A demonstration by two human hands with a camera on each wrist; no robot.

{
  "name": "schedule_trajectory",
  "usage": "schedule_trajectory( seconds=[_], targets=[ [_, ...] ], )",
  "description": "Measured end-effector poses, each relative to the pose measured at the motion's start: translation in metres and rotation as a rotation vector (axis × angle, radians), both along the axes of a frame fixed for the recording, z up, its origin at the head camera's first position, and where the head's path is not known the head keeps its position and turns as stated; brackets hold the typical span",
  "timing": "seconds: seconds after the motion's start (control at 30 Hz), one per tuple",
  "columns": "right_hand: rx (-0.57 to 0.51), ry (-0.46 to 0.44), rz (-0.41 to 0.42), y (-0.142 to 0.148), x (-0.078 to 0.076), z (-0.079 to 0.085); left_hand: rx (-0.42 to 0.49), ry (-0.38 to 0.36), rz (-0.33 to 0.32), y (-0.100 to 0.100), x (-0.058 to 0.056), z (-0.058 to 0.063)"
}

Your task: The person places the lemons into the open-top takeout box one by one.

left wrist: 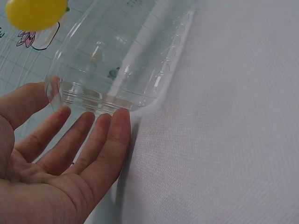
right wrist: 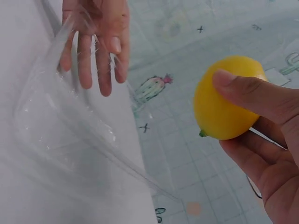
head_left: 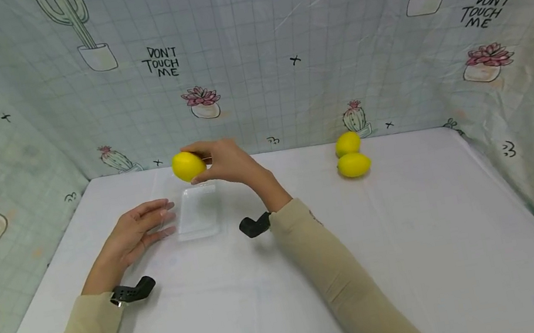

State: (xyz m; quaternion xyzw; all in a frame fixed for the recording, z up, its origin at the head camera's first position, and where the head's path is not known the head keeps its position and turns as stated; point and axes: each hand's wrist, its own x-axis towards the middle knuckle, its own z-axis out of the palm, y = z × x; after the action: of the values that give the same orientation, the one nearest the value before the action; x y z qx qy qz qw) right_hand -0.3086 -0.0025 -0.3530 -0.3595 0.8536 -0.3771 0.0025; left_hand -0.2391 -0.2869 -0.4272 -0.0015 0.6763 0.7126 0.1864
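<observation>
A yellow lemon (head_left: 188,166) with a small green tip is pinched between the thumb and fingers of my right hand (head_left: 227,161). It is held up above the far end of a clear plastic container (head_left: 198,217) on the table. The container's see-through wall (left wrist: 140,56) and open rim show up close in the left wrist view. Along the container's left side, my left hand (head_left: 136,234) has its fingers extended, fingertips touching the wall. The left thumb (left wrist: 35,98) is by the rim; whether it presses on the plastic I cannot tell.
Two more lemons sit close together near the table's back edge, one lemon (head_left: 347,143) behind the other lemon (head_left: 354,165). A white cloth (head_left: 281,307) covers the table. A printed curtain (head_left: 245,45) rises along the back and both sides.
</observation>
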Motion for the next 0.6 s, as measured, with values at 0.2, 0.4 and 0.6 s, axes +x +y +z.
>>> schedule_trajectory(
  seconds=[0.2, 0.4, 0.6],
  targets=[
    [0.099, -0.036, 0.048, -0.021, -0.015, 0.005, 0.023, -0.004, -0.002, -0.001, 0.000, 0.001],
    [0.163, -0.075, 0.034, -0.038, -0.027, 0.004, 0.037, -0.013, 0.000, -0.002, 0.000, 0.002],
    [0.173, -0.158, 0.023, -0.050, -0.036, -0.005, 0.051, -0.019, 0.003, -0.001, 0.000, 0.000]
  ],
)
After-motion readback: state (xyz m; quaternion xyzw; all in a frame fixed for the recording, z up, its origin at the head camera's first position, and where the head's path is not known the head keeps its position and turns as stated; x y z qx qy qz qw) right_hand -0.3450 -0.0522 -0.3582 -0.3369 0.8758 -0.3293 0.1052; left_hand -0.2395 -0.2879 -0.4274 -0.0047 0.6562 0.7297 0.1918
